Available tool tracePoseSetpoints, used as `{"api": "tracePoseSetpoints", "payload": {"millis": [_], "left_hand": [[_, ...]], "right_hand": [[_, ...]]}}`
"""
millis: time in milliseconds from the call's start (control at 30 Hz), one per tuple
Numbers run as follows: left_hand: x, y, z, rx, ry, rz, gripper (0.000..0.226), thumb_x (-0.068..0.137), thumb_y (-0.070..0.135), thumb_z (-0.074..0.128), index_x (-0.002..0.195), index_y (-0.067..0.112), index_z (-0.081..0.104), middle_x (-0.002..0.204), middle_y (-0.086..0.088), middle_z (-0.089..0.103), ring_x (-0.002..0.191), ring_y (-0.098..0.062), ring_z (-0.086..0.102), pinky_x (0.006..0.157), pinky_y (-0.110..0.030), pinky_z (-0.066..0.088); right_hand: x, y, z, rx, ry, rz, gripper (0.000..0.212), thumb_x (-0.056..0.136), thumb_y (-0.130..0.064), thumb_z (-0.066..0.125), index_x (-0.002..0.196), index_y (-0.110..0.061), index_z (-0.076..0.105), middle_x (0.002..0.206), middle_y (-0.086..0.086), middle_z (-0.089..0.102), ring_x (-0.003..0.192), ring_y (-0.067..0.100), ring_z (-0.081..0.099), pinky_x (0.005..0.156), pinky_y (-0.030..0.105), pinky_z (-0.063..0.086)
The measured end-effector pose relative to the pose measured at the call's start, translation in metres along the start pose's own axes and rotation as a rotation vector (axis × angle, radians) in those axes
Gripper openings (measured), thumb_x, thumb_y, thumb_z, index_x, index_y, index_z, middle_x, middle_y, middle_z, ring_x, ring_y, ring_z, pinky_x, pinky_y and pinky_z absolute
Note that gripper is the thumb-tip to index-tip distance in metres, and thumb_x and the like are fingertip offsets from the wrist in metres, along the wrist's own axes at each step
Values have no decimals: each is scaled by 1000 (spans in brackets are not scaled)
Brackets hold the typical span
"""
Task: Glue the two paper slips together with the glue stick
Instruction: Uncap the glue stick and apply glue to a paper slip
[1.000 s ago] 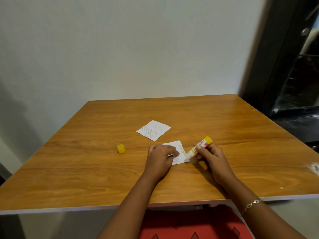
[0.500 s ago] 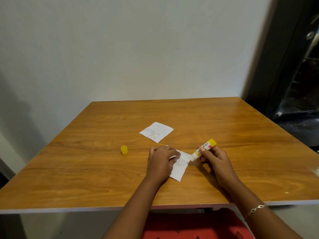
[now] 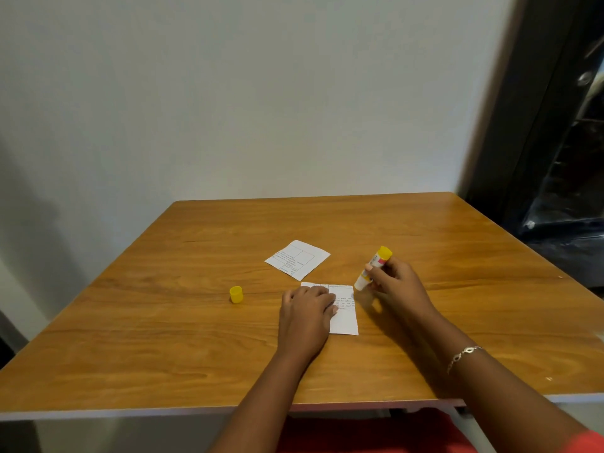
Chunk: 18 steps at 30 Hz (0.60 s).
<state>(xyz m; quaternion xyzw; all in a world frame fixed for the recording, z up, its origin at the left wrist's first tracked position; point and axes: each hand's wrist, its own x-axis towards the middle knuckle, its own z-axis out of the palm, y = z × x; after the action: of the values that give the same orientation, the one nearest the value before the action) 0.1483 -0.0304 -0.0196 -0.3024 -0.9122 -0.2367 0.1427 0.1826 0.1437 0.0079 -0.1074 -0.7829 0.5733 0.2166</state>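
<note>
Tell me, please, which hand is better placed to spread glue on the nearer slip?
Right. The right hand grips the uncapped glue stick, its tip angled down beside the nearer slip at its right edge. The left hand rests on that slip, holding it flat.

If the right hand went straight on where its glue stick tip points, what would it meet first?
Probably the near paper slip, at its right edge, down-left of the glue stick tip in the right hand. The left hand presses it flat. Depth is unclear; bare table might come first.
</note>
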Motion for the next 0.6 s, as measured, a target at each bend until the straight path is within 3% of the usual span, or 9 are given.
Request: {"api": "tracePoseSetpoints", "payload": {"millis": [133,300,467,600], "left_hand": [[0,1,-1,-3,-17,-12,27,94,31,44,117,27,59,128,8,56,119,-9,43,101,-28,20],[0,2,-2,5,-31,-21,28,94,31,44,119,26,57,131,7,55,122,-10,42,102,-28,21],[1,3,-3,4,-39,-27,28,94,31,45,118,26,58,131,7,55,121,-11,42,101,-29,22],[1,3,-2,5,-44,-33,28,94,32,45,119,26,57,132,7,54,122,-11,41,101,-28,21]], "right_hand": [[10,-3,8,-89,-37,-25,10,87,-24,60,85,-14,63,78,5,68,67,15,64,65,31,50],[16,-7,14,-182,-65,-38,8,88,-25,59,86,-17,60,76,2,65,64,8,60,57,22,45],[18,-13,17,-244,-79,-53,16,88,-24,58,91,-9,61,85,15,67,77,27,63,70,41,51],[17,-16,17,-293,-95,-58,16,88,-24,59,91,-8,61,87,18,67,81,33,63,73,47,52]]}}
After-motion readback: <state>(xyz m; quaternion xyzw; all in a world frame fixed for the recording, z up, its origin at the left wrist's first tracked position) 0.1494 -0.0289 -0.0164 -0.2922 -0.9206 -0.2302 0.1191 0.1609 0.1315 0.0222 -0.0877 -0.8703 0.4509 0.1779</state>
